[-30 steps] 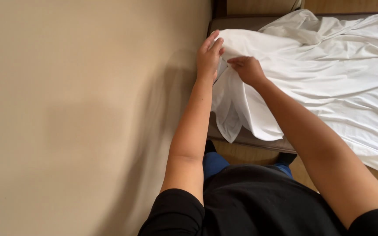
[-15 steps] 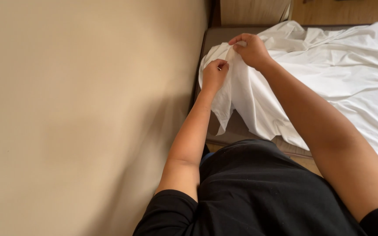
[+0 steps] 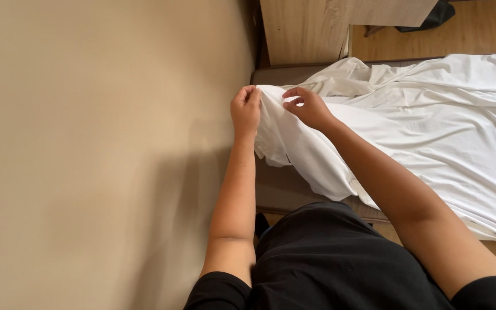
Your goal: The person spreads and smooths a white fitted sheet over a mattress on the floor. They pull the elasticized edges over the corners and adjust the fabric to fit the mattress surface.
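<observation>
From my remote station I note, at nine o'clock, a plain beige wall (image 3: 99, 149) filling the whole left half of the view, with the arms' shadow falling on it.

Next in order, the left hand (image 3: 245, 109) sits just right of the wall, at roughly eleven o'clock from frame centre. Its fingers are curled shut in a pinch on the corner of a white sheet (image 3: 431, 126), knuckles toward the wall. I judge this grip serves to hold the corner fixed against the mattress end.

Just beside it, at twelve o'clock, the right hand (image 3: 308, 107) has thumb and forefinger closed on a fold of the same sheet, remaining fingers loosely bent. The two hands are near each other but apart, with a short stretch of cloth drawn between them; the hem hangs down below them toward six o'clock.

The sheet itself spreads from the hands toward three o'clock, rumpled, covering most of the mattress (image 3: 282, 186), whose grey-brown side shows bare below the hanging cloth.

At one o'clock stands a pale wooden cabinet (image 3: 302, 28), hard against the bed's head. Wooden floor (image 3: 460, 34) shows beyond it at two o'clock.

At six o'clock, the person's black shirt (image 3: 328, 264) fills the lower frame.
</observation>
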